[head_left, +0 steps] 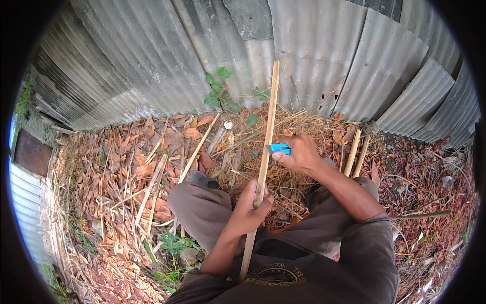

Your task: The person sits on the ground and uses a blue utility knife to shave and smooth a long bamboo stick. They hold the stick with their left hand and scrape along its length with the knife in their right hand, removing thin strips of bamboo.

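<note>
A long pale strip of split bamboo point(267, 133) runs from my lap up toward the metal fence, tilted slightly to the right at its far end. Wrapped round its lower part is my left hand point(250, 205), thumb and fingers closed on it. My right hand point(299, 153) grips a blue-handled utility knife point(281, 148). Its blade meets the edge of the bamboo strip, a good way above my left hand. The strip's near end lies against my dark shirt.
A corrugated metal fence point(314, 55) stands across the far side. Dry leaves point(136, 177) cover the ground, with several bamboo strips point(200, 148) at the left. Short bamboo pieces point(353, 152) lean beyond my right knee. A green plant point(216, 87) grows by the fence.
</note>
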Tool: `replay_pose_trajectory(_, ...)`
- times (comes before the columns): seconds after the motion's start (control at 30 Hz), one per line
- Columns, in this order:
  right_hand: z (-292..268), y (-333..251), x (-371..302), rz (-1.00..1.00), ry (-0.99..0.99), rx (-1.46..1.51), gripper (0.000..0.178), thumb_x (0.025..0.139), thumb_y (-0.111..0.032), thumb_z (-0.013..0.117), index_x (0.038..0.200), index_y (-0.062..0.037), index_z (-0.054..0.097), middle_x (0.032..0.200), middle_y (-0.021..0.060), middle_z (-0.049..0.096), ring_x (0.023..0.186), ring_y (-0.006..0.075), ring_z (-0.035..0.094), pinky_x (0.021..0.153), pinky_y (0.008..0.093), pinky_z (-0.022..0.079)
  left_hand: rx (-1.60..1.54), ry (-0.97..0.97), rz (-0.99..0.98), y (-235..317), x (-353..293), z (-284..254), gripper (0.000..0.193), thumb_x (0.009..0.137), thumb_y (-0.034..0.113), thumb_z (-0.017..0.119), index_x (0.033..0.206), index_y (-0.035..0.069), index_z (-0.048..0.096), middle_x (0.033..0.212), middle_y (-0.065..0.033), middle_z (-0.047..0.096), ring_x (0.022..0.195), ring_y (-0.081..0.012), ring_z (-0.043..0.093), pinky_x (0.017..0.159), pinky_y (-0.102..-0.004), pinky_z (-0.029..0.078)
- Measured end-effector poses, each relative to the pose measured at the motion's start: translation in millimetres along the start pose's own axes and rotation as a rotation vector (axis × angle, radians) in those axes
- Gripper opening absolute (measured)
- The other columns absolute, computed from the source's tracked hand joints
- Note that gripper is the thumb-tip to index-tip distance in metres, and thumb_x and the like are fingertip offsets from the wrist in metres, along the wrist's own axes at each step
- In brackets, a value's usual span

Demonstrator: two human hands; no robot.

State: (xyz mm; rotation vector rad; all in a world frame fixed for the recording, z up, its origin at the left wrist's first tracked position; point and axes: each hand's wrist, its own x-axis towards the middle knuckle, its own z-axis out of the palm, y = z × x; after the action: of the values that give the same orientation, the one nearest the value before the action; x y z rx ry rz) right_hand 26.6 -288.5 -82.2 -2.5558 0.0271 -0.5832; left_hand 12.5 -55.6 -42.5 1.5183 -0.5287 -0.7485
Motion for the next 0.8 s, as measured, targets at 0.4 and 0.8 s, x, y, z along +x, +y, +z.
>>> replay_pose_trajectory(0.4,-66.9,149.1,76.2,0.779,0.523,0.109,0.078,0.088,-0.073,0.038,0.050,-0.0059,0.049,0.045,0.0035,0.040,0.046,0.0194,0.049,0.048,0.0390,0.039,0.096,-0.333,0.253,-3.0,-21.3,4.2,0.017,0.088,0.005,0.062,0.092,0.007,0.046,0.072,0.0047,0.042,0.061,-0.0023,0.037,0.053,-0.0213,0.033)
replay_pose_trajectory(0.8,-45.8,63.2,50.4,0.334,0.155,0.143,0.063,0.090,-0.058,0.055,0.066,0.0002,0.052,0.053,0.0078,0.044,0.052,0.0181,0.044,0.052,0.0367,0.038,0.090,-0.053,0.187,34.8,73.3,-50.8,0.029,0.091,0.023,0.067,0.104,0.004,0.052,0.070,0.0046,0.053,0.065,-0.0014,0.045,0.060,-0.0200,0.037)
